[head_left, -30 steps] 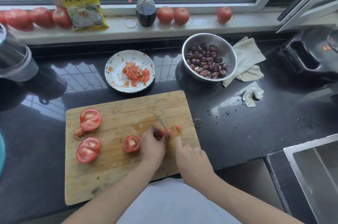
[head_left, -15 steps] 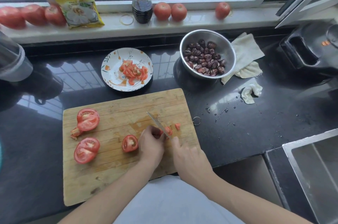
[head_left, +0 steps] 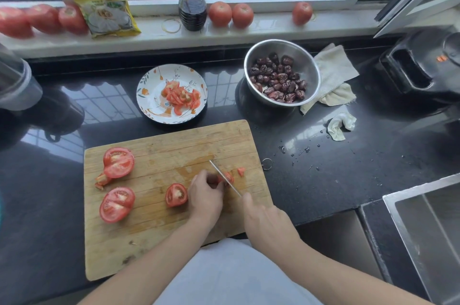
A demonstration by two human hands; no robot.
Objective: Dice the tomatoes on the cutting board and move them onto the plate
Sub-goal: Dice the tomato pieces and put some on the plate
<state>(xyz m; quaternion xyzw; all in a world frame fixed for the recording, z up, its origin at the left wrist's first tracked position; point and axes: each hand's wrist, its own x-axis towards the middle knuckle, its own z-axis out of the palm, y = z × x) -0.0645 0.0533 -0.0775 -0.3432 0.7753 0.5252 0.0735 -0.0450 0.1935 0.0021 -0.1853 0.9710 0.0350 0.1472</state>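
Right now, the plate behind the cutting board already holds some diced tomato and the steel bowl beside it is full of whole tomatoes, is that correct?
Not quite. The head view shows the steel bowl holds dark, wrinkled dried fruit, likely red dates, not whole tomatoes. The rest stands: the plate behind the cutting board already holds some diced tomato.

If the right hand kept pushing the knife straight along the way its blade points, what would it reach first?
The right hand aims the knife up and left. Past the tomato piece being cut, bare cutting board follows, then probably the plate; depth is uncertain.
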